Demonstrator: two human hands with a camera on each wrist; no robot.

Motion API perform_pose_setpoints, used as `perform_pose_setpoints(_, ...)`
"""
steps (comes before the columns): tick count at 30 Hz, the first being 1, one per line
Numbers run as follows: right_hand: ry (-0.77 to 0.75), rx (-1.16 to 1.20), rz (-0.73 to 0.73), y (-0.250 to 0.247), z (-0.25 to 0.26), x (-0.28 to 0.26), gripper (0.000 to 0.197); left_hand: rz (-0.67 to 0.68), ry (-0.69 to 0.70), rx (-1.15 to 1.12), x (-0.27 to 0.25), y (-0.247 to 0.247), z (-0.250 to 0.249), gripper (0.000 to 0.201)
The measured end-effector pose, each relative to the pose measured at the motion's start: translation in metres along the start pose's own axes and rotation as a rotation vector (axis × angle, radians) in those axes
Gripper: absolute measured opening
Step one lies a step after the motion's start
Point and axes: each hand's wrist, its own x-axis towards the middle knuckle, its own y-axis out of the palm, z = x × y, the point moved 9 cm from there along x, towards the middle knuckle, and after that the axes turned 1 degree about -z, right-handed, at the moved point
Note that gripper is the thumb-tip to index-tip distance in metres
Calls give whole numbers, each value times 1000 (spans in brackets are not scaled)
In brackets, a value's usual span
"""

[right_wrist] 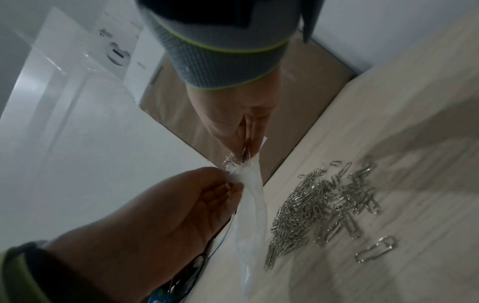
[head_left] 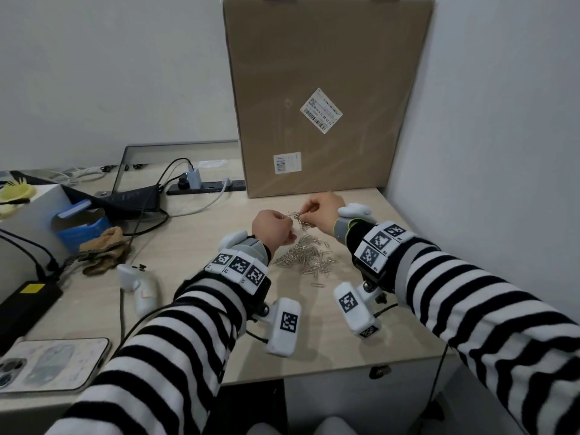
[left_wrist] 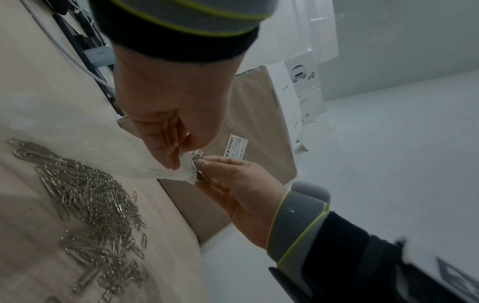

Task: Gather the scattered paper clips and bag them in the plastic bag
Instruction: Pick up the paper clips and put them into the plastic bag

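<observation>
L hand pinched plastic bag mouth, above table | R hand held clip bunch at opening | main paper clips pile on table below | tip: widen mouth, drop clips over pile

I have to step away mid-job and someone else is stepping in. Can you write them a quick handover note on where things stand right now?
Left hand: pinches the mouth of the plastic bag, held above the desk.
Right hand: grip on a small bunch of clips at the bag's mouth.
Done: that bunch is lifted; whether any clips are inside cannot be told.
Left: the main pile of paper clips on the desk, plus a few strays at its near edge.
</observation>
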Motion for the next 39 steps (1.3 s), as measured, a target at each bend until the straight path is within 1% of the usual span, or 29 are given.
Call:
perform_pose_setpoints(2,-38,-116,35,-1,9,0,3,12,5,-9,-1,2,-3,29)
perform_pose_setpoints(5,-48,-225,84,-2,20,6,7,28,17,-18,-4,5,-7,24)
perform_pose_setpoints(9,-44,-206,148,1,22,10,13,29,26,-26,-3,3,-11,19)
perform_pose_setpoints(10,-48,-210,149,-1,22,10,15,25,29,-25,-3,2,-12,17)
perform_pose_setpoints(12,-51,-195,96,-11,20,10,17,20,40,-17,-3,-2,-15,16)
perform_pose_setpoints(13,-40,-182,53,-17,19,9,15,16,45,-15,-3,-4,-17,16)
perform_pose_setpoints(15,43,-152,-9,-24,7,8,14,10,58,-10,-2,-8,-20,18)
perform_pose_setpoints(16,98,-151,7,-23,2,6,20,7,66,-7,-2,-10,-22,19)
perform_pose_setpoints(17,146,-146,61,-17,-2,4,27,4,75,1,-3,-13,-26,19)
perform_pose_setpoints(18,174,-116,122,-11,-1,2,29,2,87,16,-4,-17,-30,18)
perform_pose_setpoints(19,181,-70,160,-8,4,2,26,-2,102,41,-4,-20,-35,18)
perform_pose_setpoints(20,171,-37,157,-9,12,5,23,-24,128,81,-3,-25,-42,18)
perform_pose_setpoints(23,103,-44,26,-30,37,12,17,-156,250,294,-5,-48,-72,15)
perform_pose_setpoints(24,88,-65,8,-33,43,12,18,-162,265,383,-6,-52,-79,12)
perform_pose_setpoints(25,76,-88,22,-33,48,9,18,-131,264,471,-7,-53,-83,12)
perform_pose_setpoints(27,49,-102,60,-28,53,5,19,-57,251,590,-7,-53,-86,19)
perform_pose_setpoints(28,35,-81,45,-28,54,5,18,-59,260,610,-8,-56,-89,22)
perform_pose_setpoints(30,5,10,19,-31,56,2,21,-114,315,583,-10,-65,-99,24)
perform_pose_setpoints(33,-19,152,68,-33,51,-6,26,-187,340,431,-11,-79,-102,20)
perform_pose_setpoints(35,-6,121,88,-37,37,-13,26,-247,344,397,-14,-90,-99,12)
perform_pose_setpoints(36,20,90,121,-37,26,-16,23,-281,348,401,-15,-96,-96,9)
perform_pose_setpoints(37,60,56,183,-34,11,-22,20,-310,346,409,-15,-102,-92,10)
perform_pose_setpoints(39,156,-10,379,-19,-26,-38,17,-354,332,475,-12,-113,-81,15)
